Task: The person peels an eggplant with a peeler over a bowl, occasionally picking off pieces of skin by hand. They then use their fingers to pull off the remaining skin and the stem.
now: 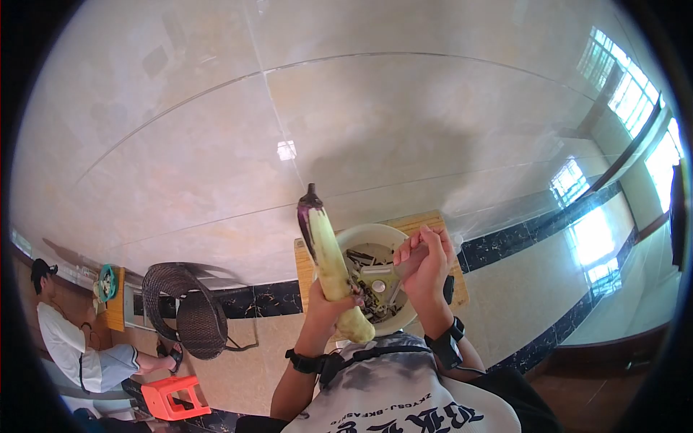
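Note:
A long eggplant (328, 252), mostly peeled to pale flesh, stands tilted in my left hand (330, 307), whose fingers wrap round its lower part. Purple skin remains near its dark stem at the top. My right hand (426, 263) is curled closed to the right of the eggplant, apart from it, over the bowl's right edge. Whatever lies inside those fingers is hidden. Below both hands sits a large pale bowl (393, 232) with dark peel strips (361, 257) and pale pieces in it.
The bowl rests on a small wooden table (433, 219) against the tiled wall (216, 166). To the left are a dark wicker chair (202, 325) and an orange stool (173, 397). Farther left, another person (68, 339) sits by a table with a green basin (107, 283).

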